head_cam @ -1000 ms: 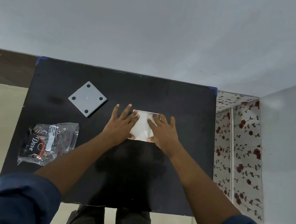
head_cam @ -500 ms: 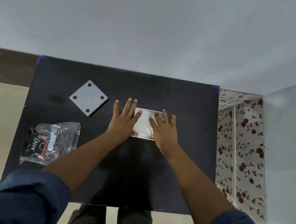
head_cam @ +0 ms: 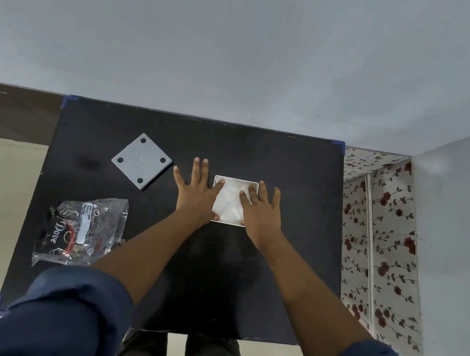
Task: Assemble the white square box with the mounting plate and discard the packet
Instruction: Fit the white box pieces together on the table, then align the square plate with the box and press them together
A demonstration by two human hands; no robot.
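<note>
2 bare hands lie flat on the black tabletop (head_cam: 290,168) at either side of the white square plastic box (head_cam: 231,202): the left hand (head_cam: 197,195) and the right hand (head_cam: 262,213) are both spread open, fingers extended, with only the inner fingers and thumbs overlapping the box's left and right edges, pressing rather than gripping anything. The box sits near the table's middle, squared to the table edges; being square, it has no long axis. The grey square mounting plate with 4 dark corner holes (head_cam: 141,160) lies well apart to the left, turned diagonally. The clear plastic packet with dark printed contents (head_cam: 82,229) rests near the front-left. To do this step well, I judge the plate should be rotated square to the box, corners matched, then pressed evenly.
</note>
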